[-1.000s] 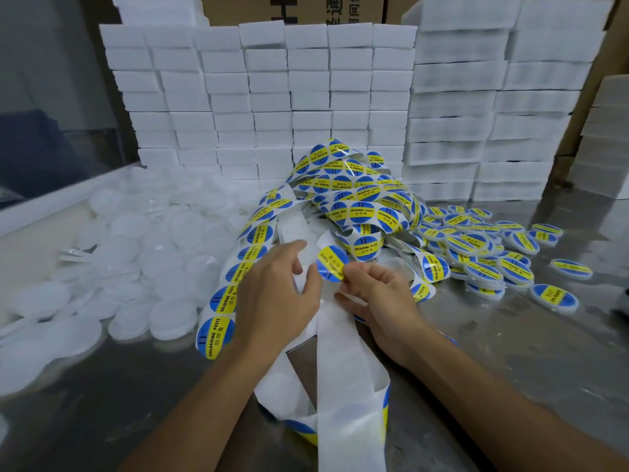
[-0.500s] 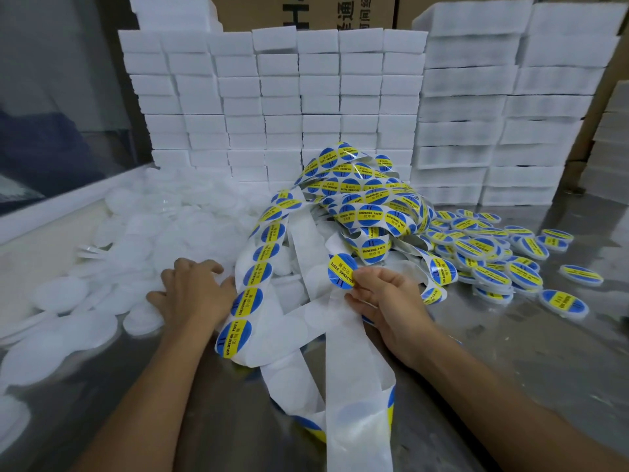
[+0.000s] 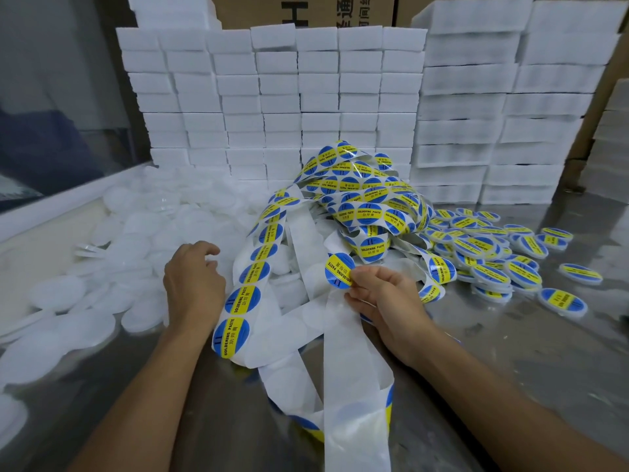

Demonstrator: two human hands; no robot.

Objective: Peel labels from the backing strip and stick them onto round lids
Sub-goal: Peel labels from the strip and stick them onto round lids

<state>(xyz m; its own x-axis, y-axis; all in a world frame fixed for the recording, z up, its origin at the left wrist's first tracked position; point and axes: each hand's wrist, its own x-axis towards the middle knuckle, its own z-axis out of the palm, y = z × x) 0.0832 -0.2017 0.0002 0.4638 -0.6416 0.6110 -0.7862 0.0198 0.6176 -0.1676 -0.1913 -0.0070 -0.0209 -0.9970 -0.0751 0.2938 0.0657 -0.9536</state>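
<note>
My right hand (image 3: 384, 301) pinches a peeled blue and yellow label (image 3: 337, 270) by its edge, just above the empty white backing strip (image 3: 354, 386) that trails toward me. To the left runs a strip still carrying labels (image 3: 252, 277), leading back into a tangled heap (image 3: 360, 195). My left hand (image 3: 192, 284) lies on the pile of plain white round lids (image 3: 136, 240), its fingers curled round a lid at the pile's right edge. Lids bearing labels (image 3: 490, 253) lie in a heap to the right.
Stacks of white boxes (image 3: 279, 97) wall off the back, with brown cartons (image 3: 306, 8) behind them. A white ledge (image 3: 51, 206) borders the left side. The shiny metal table (image 3: 510, 352) shows bare in front of the labelled lids.
My left hand left the strip, went left onto the white lids, then shifted right and curled on one. My right hand lifted the label free of the backing.
</note>
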